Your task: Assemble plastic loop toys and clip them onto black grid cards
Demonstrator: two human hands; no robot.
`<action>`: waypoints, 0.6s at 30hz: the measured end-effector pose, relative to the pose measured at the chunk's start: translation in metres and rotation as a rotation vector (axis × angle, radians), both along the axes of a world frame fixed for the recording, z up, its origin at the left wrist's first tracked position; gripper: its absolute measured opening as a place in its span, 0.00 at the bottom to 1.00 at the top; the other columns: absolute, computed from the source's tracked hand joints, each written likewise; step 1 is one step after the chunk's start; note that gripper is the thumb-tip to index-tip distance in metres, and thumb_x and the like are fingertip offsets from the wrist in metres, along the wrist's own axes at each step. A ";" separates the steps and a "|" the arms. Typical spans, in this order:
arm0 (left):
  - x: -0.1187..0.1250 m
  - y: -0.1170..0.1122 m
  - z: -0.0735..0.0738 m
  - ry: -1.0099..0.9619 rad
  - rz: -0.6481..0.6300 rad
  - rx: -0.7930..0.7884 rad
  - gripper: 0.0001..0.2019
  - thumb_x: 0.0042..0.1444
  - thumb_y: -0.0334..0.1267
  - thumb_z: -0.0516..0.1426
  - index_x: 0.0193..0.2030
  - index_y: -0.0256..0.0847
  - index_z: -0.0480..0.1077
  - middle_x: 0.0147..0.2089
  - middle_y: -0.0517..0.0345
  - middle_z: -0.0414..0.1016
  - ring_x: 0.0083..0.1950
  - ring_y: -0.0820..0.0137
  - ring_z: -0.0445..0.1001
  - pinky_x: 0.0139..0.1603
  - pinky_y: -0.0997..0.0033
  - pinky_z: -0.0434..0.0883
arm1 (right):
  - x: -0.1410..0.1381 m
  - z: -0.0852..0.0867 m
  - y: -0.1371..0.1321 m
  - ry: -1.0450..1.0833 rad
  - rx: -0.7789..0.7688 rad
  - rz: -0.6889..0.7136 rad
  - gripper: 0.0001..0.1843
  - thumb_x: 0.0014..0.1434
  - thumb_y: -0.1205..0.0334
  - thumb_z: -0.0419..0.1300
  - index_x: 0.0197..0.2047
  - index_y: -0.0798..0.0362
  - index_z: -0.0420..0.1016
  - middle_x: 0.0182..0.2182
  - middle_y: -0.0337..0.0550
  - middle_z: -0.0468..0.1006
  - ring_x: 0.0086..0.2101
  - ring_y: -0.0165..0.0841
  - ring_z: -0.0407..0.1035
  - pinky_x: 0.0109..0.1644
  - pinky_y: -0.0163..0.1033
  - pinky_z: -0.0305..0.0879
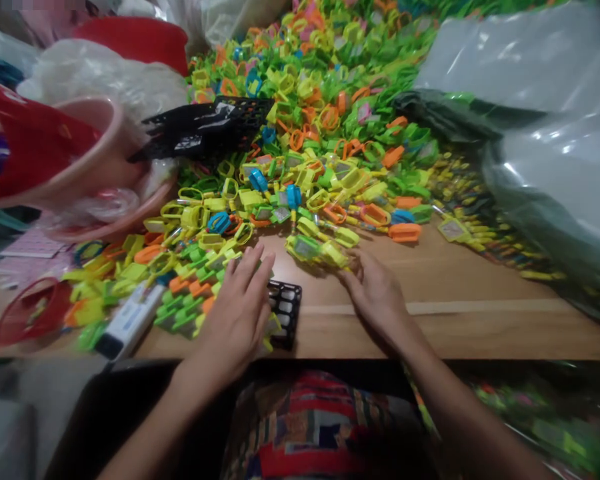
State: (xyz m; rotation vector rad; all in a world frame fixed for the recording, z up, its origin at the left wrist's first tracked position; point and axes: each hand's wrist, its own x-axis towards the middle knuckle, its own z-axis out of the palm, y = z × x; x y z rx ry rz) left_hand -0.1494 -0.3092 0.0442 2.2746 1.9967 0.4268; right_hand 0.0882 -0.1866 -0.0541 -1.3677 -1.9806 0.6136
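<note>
The person's right hand (pixel 377 293) is resting low over the wooden table (pixel 445 320), its fingers curling in toward the thumb. A yellow watch-like piece (pixel 334 255) is lying just beyond them, its near end meeting the fingertips — the blur is hiding the contact, so one cannot tell whether they are pinching it or only touching it. A green watch-like piece (pixel 306 247) is lying against its far side, farther from the fingers.

The left hand (pixel 243 300) is reaching over a black slotted tray (pixel 296 310), palm down, its fingers extending forward with slight gaps between them. The tray is showing mainly to the right of that hand, its pale slots facing up; the palm is covering the rest. The yellow piece is sitting to the right of these fingertips, clearly apart from them.

Close rows of green and orange pieces (pixel 185 300) are standing just left of the left hand, and a white box-shaped object (pixel 133 317) is lying beside them. Beyond both hands a large pile of colourful watch-like pieces (pixel 320 120) is spreading across the table, with black trays (pixel 200 133) leaning on its left part — near a pink basin (pixel 107 133).
</note>
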 end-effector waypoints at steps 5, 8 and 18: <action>0.000 0.000 0.002 -0.003 -0.005 -0.025 0.27 0.71 0.33 0.43 0.75 0.37 0.49 0.80 0.44 0.46 0.81 0.61 0.42 0.80 0.48 0.46 | 0.008 0.003 0.010 -0.044 0.077 -0.065 0.15 0.64 0.55 0.58 0.48 0.55 0.77 0.41 0.54 0.78 0.41 0.45 0.71 0.46 0.49 0.67; 0.000 -0.001 0.003 -0.018 -0.011 -0.035 0.28 0.70 0.33 0.43 0.76 0.38 0.49 0.80 0.45 0.45 0.81 0.61 0.40 0.80 0.48 0.46 | 0.011 0.015 0.006 0.045 0.029 -0.092 0.11 0.63 0.55 0.61 0.43 0.54 0.77 0.38 0.49 0.77 0.35 0.40 0.70 0.43 0.47 0.68; 0.000 0.001 0.007 -0.063 -0.050 -0.075 0.33 0.67 0.29 0.42 0.78 0.44 0.41 0.80 0.48 0.46 0.81 0.60 0.42 0.79 0.46 0.46 | -0.061 0.025 -0.045 0.528 -0.617 0.537 0.04 0.61 0.61 0.60 0.39 0.52 0.73 0.32 0.39 0.78 0.30 0.32 0.71 0.34 0.36 0.69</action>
